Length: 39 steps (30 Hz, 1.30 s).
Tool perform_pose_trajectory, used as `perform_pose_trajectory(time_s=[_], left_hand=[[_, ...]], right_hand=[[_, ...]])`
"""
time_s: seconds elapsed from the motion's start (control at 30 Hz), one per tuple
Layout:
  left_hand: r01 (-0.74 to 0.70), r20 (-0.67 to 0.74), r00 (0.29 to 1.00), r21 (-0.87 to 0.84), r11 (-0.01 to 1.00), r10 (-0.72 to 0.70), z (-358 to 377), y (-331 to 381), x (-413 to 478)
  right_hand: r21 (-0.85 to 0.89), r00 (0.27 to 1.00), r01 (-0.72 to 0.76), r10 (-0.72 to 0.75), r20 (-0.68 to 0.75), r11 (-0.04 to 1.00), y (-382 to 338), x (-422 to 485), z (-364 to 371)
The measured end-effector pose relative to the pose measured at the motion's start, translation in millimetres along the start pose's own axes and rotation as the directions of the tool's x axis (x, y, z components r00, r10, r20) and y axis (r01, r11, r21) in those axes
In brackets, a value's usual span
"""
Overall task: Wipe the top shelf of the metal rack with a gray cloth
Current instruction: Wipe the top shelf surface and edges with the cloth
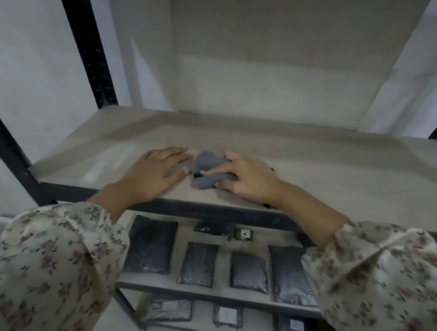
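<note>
On the smooth beige top shelf [325, 164], a crumpled gray cloth [206, 170] is gripped by the right hand [249, 181]; the left hand [154, 172] is laid flat beside it, fingers straight.

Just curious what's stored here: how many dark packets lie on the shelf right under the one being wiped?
6: four large packets in a row, far left, centre-left, centre-right, right; two small ones behind. The sleeves may hide others.
</note>
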<state>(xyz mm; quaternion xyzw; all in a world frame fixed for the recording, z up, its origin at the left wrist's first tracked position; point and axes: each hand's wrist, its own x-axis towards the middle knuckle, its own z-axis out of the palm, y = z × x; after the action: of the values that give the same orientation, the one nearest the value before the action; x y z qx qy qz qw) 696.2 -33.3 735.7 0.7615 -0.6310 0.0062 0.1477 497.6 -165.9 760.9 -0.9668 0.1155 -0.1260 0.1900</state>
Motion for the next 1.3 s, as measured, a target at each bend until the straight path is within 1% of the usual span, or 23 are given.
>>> perform_pose_trajectory(time_s=[0.07,0.13,0.17,0.2,0.23,0.3,0.33,0.37,0.4,0.43,0.47,0.5,0.53,0.63,0.7,0.73,0.8,0.87,0.93,0.97,1.03,1.13,1.3], left_hand=[[0.001,-0.014,1.000,-0.023,1.000,-0.001,-1.2,1.7,-4.9],[-0.018,-0.047,0.999,-0.053,0.998,0.015,-3.2,4.8,-5.4],[-0.029,-0.081,0.996,-0.057,0.998,0.024,-4.2,8.0,-3.8],[-0.033,-0.129,0.991,-0.067,0.997,0.024,-5.2,13.1,-1.3],[-0.029,-0.179,0.984,-0.113,0.993,0.008,-6.0,19.6,2.7],[-0.006,-0.229,0.970,-0.373,0.928,-0.085,-10.4,41.0,10.4],[-0.015,-0.223,0.965,-0.578,0.816,-0.139,-13.2,54.5,13.7],[-0.036,-0.202,0.960,-0.775,0.631,-0.193,-16.7,69.0,14.9],[-0.048,-0.160,0.956,-0.912,0.407,-0.248,-20.9,82.9,15.3],[-0.046,-0.107,0.950,-0.977,0.208,-0.293,-24.9,93.5,15.2],[-0.039,-0.059,0.946,-0.997,0.069,-0.317,-28.5,100.8,15.1],[-0.022,-0.016,0.946,-1.000,-0.016,-0.324,-30.8,104.8,14.5],[0.001,0.023,0.948,-0.998,-0.069,-0.319,-32.7,105.6,13.3],[0.005,0.034,0.966,-0.994,-0.110,-0.258,-39.2,90.0,11.4],[-0.014,0.000,0.978,-0.997,-0.069,-0.208,-47.0,74.2,12.3],[-0.024,-0.026,0.980,-1.000,0.017,-0.197,-51.5,67.2,14.7],[-0.067,-0.129,0.977,-0.942,0.328,-0.170,-60.7,54.4,22.7],[-0.123,-0.225,0.971,-0.758,0.640,-0.080,-67.3,38.2,34.5],[-0.100,-0.189,0.982,-0.467,0.878,0.012,-67.5,20.8,46.3],[-0.063,-0.122,0.992,-0.333,0.941,0.023,-64.4,15.3,51.2],[-0.021,-0.002,1.000,-0.135,0.991,0.021,-47.7,14.9,57.0],[-0.069,-0.045,0.996,0.032,0.997,0.070,-14.9,24.7,56.0],[-0.184,-0.142,0.975,-0.068,0.980,0.173,-4.6,39.0,31.1]], right_hand=[[0.030,0.997,0.020,-0.023,0.080,0.999,-11.4,-15.3,-2.6],[0.146,0.992,-0.013,-0.005,0.125,0.989,-16.4,-19.8,-14.2],[0.271,0.994,-0.070,0.046,0.097,0.960,-17.9,-18.8,-21.8],[0.451,0.990,-0.139,0.127,0.056,0.882,-21.0,-16.7,-29.9],[0.657,0.975,-0.182,0.221,0.025,0.731,-25.0,-13.4,-36.4],[0.938,0.933,-0.149,0.359,0.028,0.314,-33.2,-2.4,-39.4],[0.984,0.919,-0.084,0.395,0.016,0.156,-38.9,4.5,-36.6],[0.999,0.909,-0.017,0.418,-0.001,0.040,-45.4,10.8,-31.7],[0.999,0.900,0.038,0.436,-0.023,-0.025,-53.4,16.4,-26.3],[0.997,0.886,0.066,0.462,-0.037,-0.047,-60.8,21.9,-21.2],[0.997,0.867,0.063,0.497,-0.038,-0.034,-66.4,27.4,-17.3],[0.999,0.844,0.035,0.535,-0.035,0.010,-69.7,32.3,-14.5],[0.995,0.815,-0.015,0.577,-0.042,0.094,-71.3,36.3,-12.9],[0.824,0.695,-0.264,0.691,-0.197,0.501,-59.0,43.3,-13.8],[0.651,0.728,-0.353,0.635,-0.260,0.672,-47.3,37.7,-17.6],[0.575,0.770,-0.382,0.593,-0.235,0.724,-40.6,31.7,-19.1],[0.370,0.835,-0.426,0.516,-0.190,0.825,-24.7,10.7,-20.2],[0.168,0.886,-0.406,0.432,-0.169,0.898,-5.7,-19.0,-19.4],[-0.050,0.931,-0.362,0.359,-0.063,0.931,10.2,-50.2,-17.6],[-0.180,0.944,-0.324,0.330,0.004,0.929,16.3,-63.1,-15.3],[-0.405,0.962,-0.217,0.265,0.065,0.888,24.7,-80.0,-9.0],[-0.529,0.974,-0.162,0.221,0.049,0.833,30.1,-82.7,-1.8],[-0.520,0.975,-0.193,0.223,-0.005,0.832,31.3,-79.9,2.9]])
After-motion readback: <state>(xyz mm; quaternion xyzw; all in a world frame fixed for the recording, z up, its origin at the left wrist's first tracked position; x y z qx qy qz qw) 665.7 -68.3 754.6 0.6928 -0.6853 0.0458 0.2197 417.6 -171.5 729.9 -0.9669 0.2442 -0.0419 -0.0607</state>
